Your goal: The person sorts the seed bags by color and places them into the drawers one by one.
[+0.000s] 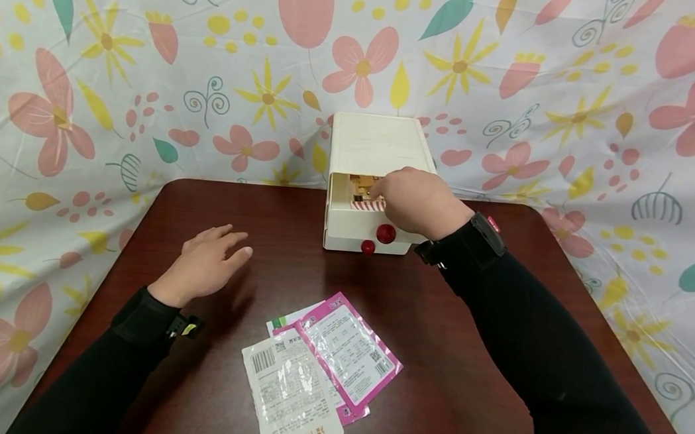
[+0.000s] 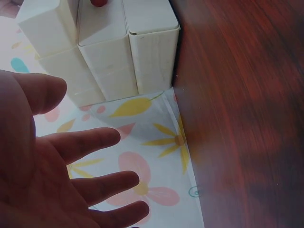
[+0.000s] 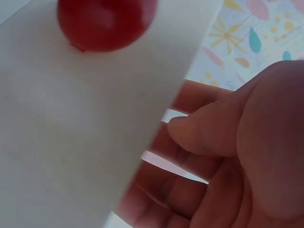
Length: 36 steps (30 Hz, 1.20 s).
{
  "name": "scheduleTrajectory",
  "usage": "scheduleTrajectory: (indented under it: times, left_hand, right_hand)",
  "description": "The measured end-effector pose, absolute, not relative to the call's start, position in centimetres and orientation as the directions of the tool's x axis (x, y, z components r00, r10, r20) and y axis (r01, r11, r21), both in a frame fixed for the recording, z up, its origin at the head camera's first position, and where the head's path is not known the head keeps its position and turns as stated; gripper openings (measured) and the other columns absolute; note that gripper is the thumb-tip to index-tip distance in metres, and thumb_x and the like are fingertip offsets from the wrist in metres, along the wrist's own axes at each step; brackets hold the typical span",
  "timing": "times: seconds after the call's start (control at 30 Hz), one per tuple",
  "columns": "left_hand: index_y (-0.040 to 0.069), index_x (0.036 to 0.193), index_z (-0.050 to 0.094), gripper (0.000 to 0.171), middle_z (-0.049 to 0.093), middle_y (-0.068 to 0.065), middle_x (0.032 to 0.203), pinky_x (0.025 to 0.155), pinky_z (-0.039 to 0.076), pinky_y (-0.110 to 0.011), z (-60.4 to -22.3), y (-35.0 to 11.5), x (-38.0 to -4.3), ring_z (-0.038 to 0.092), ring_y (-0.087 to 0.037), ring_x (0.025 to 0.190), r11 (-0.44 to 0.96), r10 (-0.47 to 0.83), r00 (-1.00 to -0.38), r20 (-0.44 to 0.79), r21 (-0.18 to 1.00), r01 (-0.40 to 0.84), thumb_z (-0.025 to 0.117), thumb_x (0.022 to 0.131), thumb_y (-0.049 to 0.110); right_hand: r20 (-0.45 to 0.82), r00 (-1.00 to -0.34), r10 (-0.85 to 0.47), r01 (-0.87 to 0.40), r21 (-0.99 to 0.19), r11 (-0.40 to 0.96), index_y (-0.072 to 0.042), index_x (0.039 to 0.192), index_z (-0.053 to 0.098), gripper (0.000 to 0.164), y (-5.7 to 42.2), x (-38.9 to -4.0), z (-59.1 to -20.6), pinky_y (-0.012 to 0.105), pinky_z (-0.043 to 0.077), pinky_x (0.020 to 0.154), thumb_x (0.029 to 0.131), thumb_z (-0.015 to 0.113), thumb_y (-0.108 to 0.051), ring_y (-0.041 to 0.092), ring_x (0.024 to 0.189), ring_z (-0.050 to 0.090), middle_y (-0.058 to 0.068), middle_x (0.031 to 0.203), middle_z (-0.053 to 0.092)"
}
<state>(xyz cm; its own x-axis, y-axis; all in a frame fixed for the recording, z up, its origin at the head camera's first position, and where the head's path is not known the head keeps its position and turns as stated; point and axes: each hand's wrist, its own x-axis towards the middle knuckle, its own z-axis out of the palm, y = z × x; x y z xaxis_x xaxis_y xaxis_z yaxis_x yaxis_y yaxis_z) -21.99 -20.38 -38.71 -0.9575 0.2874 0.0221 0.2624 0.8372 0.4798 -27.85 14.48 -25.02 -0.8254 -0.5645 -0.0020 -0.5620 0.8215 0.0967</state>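
Observation:
A small white drawer cabinet stands at the back of the table, its top drawer pulled out. Inside lies a packet with yellow-brown print and red-and-white stripes. My right hand is over that drawer with its fingers reaching inside; in the right wrist view the fingers pass behind the drawer front, hiding their tips. What they touch cannot be made out. My left hand hovers above the left side of the table, fingers spread and holding nothing; the left wrist view shows its bare palm.
Overlapping flat packets lie at the table's front middle: a white one, a pink-edged one, and others partly beneath. Red knobs stick out from the drawer fronts. A flowered cloth hangs behind the dark wooden table.

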Motion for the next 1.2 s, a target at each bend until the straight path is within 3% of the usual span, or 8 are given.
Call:
scheduleTrajectory:
  times: [0.33,0.5,0.7,0.93,1.2]
  left_hand:
    - [0.000,0.146,0.047,0.059,0.031,-0.030,0.153,0.107,0.013,-0.070,-38.6,-20.4,-21.4,0.020,-0.048,0.142,0.835,0.287,-0.958,0.018,0.485,0.259,0.041,0.107,0.044]
    - [0.000,0.146,0.048,0.059,0.031,-0.030,0.153,0.106,0.014,-0.070,-38.5,-20.4,-21.2,0.020,-0.048,0.142,0.835,0.285,-0.958,0.023,0.485,0.260,0.042,0.107,0.043]
    - [0.000,0.147,0.046,0.058,0.031,-0.029,0.153,0.105,0.015,-0.070,-38.4,-20.4,-20.9,0.021,-0.048,0.141,0.833,0.286,-0.958,0.028,0.487,0.263,0.044,0.107,0.041]
    - [0.002,0.150,0.043,0.062,0.028,-0.026,0.156,0.106,0.013,-0.071,-38.3,-20.5,-20.9,0.019,-0.048,0.142,0.830,0.293,-0.956,0.030,0.488,0.270,0.047,0.105,0.045]
    - [0.004,0.153,0.039,0.067,0.025,-0.026,0.157,0.107,0.012,-0.071,-38.5,-20.2,-20.6,0.017,-0.050,0.143,0.831,0.309,-0.951,0.002,0.485,0.271,0.050,0.103,0.048]
  right_hand:
    - [0.059,-0.816,-0.575,-0.572,0.058,0.818,-0.017,0.091,0.070,0.016,14.9,-26.3,-24.3,0.036,0.046,0.060,0.096,0.055,-0.014,0.022,0.074,0.054,0.001,0.079,0.060]
    - [0.105,-0.793,-0.601,-0.598,0.058,0.799,-0.016,0.096,0.072,0.012,15.4,-25.5,-24.4,0.035,0.046,0.060,0.096,0.060,-0.018,0.020,0.074,0.054,0.001,0.083,0.061]
    - [0.160,-0.768,-0.620,-0.620,0.057,0.783,-0.013,0.119,0.071,0.028,16.6,-23.8,-24.4,0.037,0.052,0.068,0.093,0.068,-0.022,0.020,0.085,0.062,0.004,0.101,0.067]
    - [0.235,-0.712,-0.662,-0.663,0.089,0.744,-0.008,0.119,0.070,0.033,17.7,-22.5,-24.8,0.040,0.053,0.077,0.088,0.075,-0.021,0.023,0.090,0.063,0.006,0.108,0.066]
    - [0.249,-0.730,-0.636,-0.644,0.059,0.763,-0.009,0.125,0.070,0.042,18.8,-20.0,-25.0,0.044,0.053,0.073,0.084,0.079,-0.015,0.028,0.080,0.063,0.009,0.116,0.065]
